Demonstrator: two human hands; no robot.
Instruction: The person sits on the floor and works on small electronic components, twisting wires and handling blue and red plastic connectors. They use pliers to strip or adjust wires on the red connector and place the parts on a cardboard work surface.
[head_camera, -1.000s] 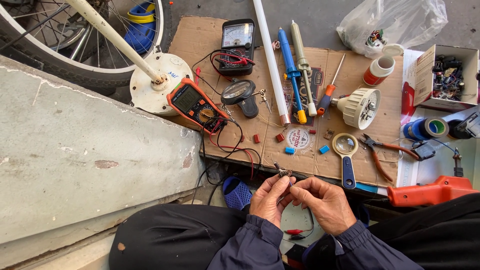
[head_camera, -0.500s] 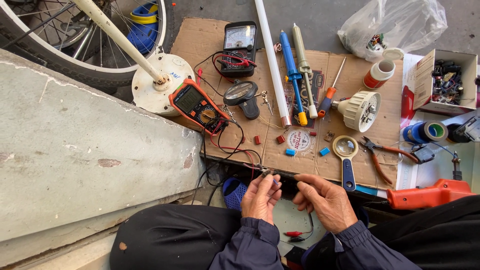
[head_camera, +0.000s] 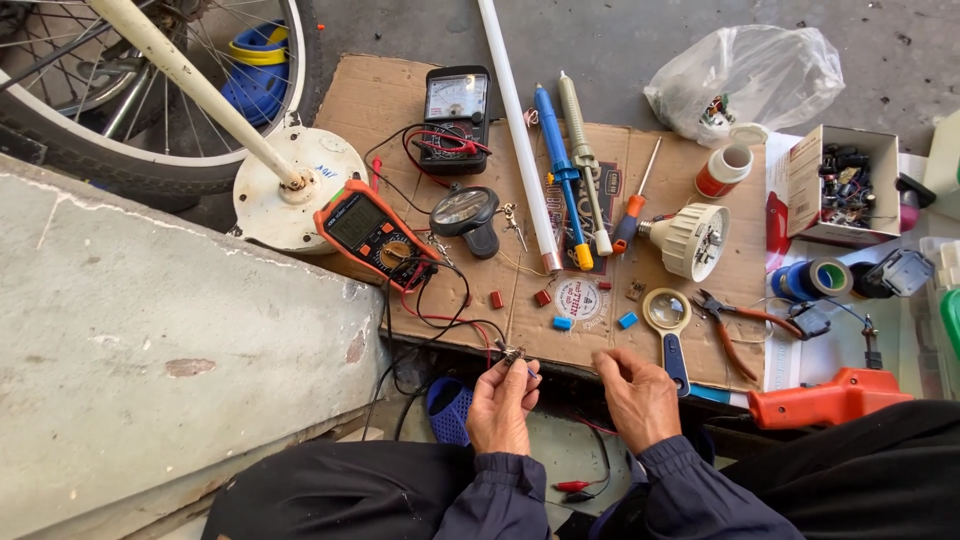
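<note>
A cardboard sheet (head_camera: 400, 100) covers the ground as a work mat, keeping small parts in sight. On it lie a white tube (head_camera: 515, 130), an orange meter (head_camera: 372, 232) angled toward the person for reading, and a white lamp body (head_camera: 692, 240). Right of the sheet an open box (head_camera: 810, 180) with a red-and-white flap holds small parts. The left hand (head_camera: 500, 405) pinches a small clip (head_camera: 513, 352) on the meter's leads, at the sheet's near edge. The right hand (head_camera: 638, 395) has fingertips together; on what, I cannot tell
</note>
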